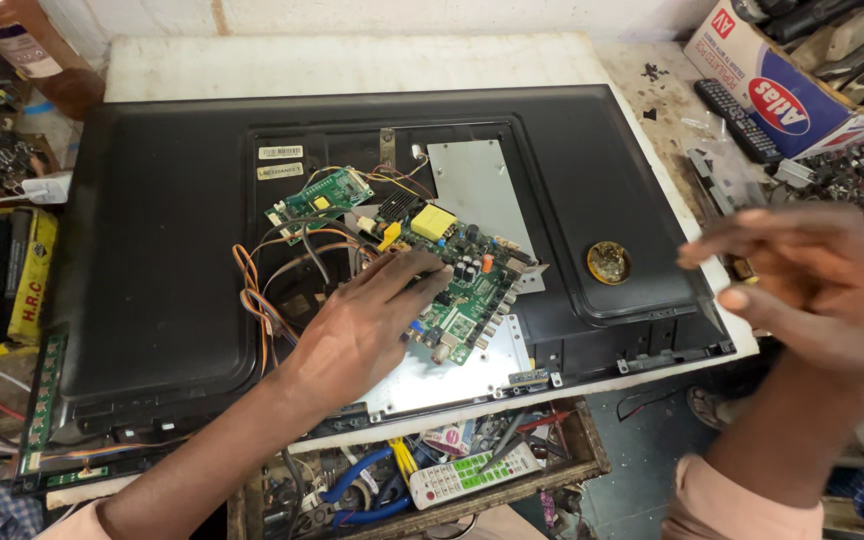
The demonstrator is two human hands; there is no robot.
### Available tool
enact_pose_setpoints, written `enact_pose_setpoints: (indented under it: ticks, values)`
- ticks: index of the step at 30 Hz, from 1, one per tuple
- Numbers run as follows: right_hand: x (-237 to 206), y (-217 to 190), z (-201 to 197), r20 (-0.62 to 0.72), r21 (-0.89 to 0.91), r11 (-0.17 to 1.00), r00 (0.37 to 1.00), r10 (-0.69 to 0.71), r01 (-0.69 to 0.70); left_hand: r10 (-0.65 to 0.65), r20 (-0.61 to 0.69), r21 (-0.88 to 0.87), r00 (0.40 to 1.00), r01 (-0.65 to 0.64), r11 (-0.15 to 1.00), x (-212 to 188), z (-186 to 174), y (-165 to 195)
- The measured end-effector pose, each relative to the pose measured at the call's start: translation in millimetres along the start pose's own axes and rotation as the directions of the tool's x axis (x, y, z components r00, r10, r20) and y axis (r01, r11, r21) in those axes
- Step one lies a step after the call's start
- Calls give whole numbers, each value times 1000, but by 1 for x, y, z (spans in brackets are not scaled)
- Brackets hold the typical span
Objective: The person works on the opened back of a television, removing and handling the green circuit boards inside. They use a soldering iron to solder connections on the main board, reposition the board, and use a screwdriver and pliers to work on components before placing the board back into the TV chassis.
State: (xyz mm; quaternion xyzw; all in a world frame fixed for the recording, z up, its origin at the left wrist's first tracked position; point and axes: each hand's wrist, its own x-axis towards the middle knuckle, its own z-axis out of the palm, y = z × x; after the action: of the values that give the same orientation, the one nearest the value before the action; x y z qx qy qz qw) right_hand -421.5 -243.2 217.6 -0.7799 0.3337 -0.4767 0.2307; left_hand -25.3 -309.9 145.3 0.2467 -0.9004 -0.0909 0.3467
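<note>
Left hand point(367, 325) lay flat, fingers pressing the green mainboard point(452, 275) at the TV back panel's point(152, 250) centre; right hand point(812, 285) (blurred) hovered empty, half-curled at 3 o'clock, so board inspection seemed underway, needing a steady grip next.

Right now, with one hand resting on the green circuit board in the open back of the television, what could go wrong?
1. The left hand presses bare fingers on the main circuit board; it might bend small parts or pass static to them.
2. The orange wires loop beside the wrist and could be snagged.
3. The right hand is blurred above the television back edge, near loose parts.
</note>
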Motion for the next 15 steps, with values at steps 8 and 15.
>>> enact_pose_setpoints:
  ticks: [8,15]
  values:
    - [-161,92,-97,-432,110,994,899,68,-22,-74,-43,-143,996,67,987,8,-10,1]
    - [-193,111,-110,-769,172,982,612,185,-81,-191,-7,-154,981,188,970,27,-20,-2]
